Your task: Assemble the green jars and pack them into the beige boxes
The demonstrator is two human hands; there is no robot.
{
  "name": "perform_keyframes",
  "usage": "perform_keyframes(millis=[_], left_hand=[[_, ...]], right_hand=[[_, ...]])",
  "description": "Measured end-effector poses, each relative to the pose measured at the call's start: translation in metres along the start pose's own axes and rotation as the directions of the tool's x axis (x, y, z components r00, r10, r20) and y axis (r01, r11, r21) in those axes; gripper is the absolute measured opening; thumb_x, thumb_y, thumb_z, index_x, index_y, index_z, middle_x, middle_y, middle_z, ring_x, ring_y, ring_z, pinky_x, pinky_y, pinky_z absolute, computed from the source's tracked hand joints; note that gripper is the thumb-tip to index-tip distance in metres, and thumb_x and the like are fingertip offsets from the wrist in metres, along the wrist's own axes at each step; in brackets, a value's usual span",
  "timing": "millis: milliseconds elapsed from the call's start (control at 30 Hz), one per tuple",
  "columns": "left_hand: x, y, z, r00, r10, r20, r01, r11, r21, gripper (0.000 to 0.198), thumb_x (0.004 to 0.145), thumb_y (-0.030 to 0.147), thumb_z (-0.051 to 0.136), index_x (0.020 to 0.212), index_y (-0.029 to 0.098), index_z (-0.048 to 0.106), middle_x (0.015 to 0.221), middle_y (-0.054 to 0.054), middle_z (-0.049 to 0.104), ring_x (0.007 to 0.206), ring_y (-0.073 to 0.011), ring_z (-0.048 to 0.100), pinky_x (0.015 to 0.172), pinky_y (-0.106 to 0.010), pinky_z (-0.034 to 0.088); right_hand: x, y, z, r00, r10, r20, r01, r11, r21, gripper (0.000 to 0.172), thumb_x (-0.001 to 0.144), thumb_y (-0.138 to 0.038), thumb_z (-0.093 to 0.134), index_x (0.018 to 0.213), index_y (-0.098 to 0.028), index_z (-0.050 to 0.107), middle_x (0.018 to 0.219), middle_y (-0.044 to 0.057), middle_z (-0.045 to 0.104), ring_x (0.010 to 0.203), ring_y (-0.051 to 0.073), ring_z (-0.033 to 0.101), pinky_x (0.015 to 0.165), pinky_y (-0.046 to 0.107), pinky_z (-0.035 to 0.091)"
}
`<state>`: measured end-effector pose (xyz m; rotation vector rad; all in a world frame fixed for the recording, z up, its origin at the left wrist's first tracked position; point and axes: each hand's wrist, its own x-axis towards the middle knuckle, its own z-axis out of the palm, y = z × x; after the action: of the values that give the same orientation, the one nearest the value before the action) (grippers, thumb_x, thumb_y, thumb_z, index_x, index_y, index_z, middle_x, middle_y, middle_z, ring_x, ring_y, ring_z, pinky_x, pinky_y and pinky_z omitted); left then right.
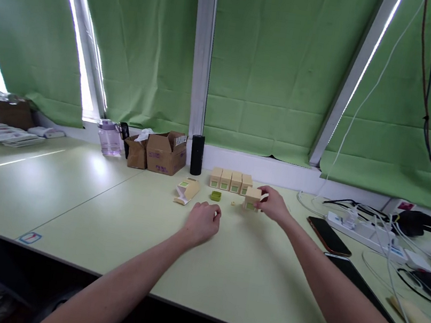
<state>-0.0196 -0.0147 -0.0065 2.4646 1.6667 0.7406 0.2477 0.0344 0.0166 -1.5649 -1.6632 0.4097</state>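
My right hand (pixel 272 203) pinches a small cream cardboard box (pixel 251 195) with a green-edged window on its front, by its right side. My left hand (pixel 203 223) is closed near the table surface, fingers curled; whether anything is inside cannot be seen. Just beyond it is a small green tray-like piece (pixel 215 196). A tiny yellowish bit (pixel 233 203) lies between that piece and the held box. To the left, an unfolded cream carton (pixel 187 191) lies on the table. Behind, several matching small boxes (pixel 231 180) stand in a row.
A black cylinder (pixel 197 155), brown cardboard boxes (pixel 166 154) and a clear lilac bottle (pixel 109 138) stand along the back. On the right lie a phone (pixel 329 236), a dark tablet (pixel 362 291), a power strip (pixel 366 237) and loose cables. The table's front edge runs below my forearms.
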Motion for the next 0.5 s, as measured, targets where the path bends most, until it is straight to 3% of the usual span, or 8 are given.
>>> perform_keyframes(millis=[67, 200, 367, 500], left_hand=[[0.0, 0.0, 0.002, 1.0, 0.0, 0.002, 0.0, 1.0, -0.008, 0.022, 0.09, 0.017, 0.054, 0.094, 0.02, 0.076, 0.087, -0.01, 0.073, 0.086, -0.0275, 0.065, 0.086, -0.037, 0.045], [0.002, -0.002, 0.004, 1.0, -0.009, -0.005, 0.009, 1.0, -0.003, 0.021, 0.091, 0.018, 0.055, 0.094, 0.021, 0.076, 0.088, -0.01, 0.073, 0.087, -0.0274, 0.065, 0.086, -0.037, 0.045], [0.002, -0.005, 0.006, 1.0, -0.011, 0.004, 0.011, 1.0, -0.004, 0.021, 0.091, 0.018, 0.054, 0.095, 0.02, 0.075, 0.089, -0.011, 0.073, 0.086, -0.0274, 0.064, 0.085, -0.038, 0.045], [0.001, -0.004, 0.006, 1.0, -0.017, -0.004, 0.016, 1.0, -0.027, 0.02, 0.09, 0.018, 0.056, 0.095, 0.019, 0.075, 0.089, -0.012, 0.072, 0.087, -0.0274, 0.063, 0.086, -0.038, 0.045]], right_hand=[[0.018, 0.009, -0.012, 0.998, 0.044, -0.042, -0.045, 0.999, -0.024, 0.051, 0.066, -0.012, 0.078, 0.116, -0.017, 0.066, 0.114, 0.008, 0.071, 0.078, 0.015, 0.068, 0.066, 0.028, 0.055], [0.044, 0.023, -0.023, 0.988, 0.132, -0.074, -0.137, 0.988, -0.072, 0.052, 0.061, -0.016, 0.086, 0.11, -0.014, 0.067, 0.102, 0.01, 0.073, 0.078, 0.019, 0.069, 0.065, 0.03, 0.056], [0.058, 0.029, -0.007, 0.978, 0.193, -0.074, -0.2, 0.974, -0.108, 0.047, 0.062, -0.018, 0.087, 0.105, -0.015, 0.068, 0.087, 0.009, 0.072, 0.079, 0.024, 0.071, 0.068, 0.033, 0.056], [0.054, 0.03, 0.012, 0.974, 0.189, -0.122, -0.204, 0.971, -0.127, 0.055, 0.065, -0.018, 0.082, 0.116, -0.016, 0.063, 0.1, 0.013, 0.071, 0.093, 0.028, 0.07, 0.078, 0.034, 0.055]])
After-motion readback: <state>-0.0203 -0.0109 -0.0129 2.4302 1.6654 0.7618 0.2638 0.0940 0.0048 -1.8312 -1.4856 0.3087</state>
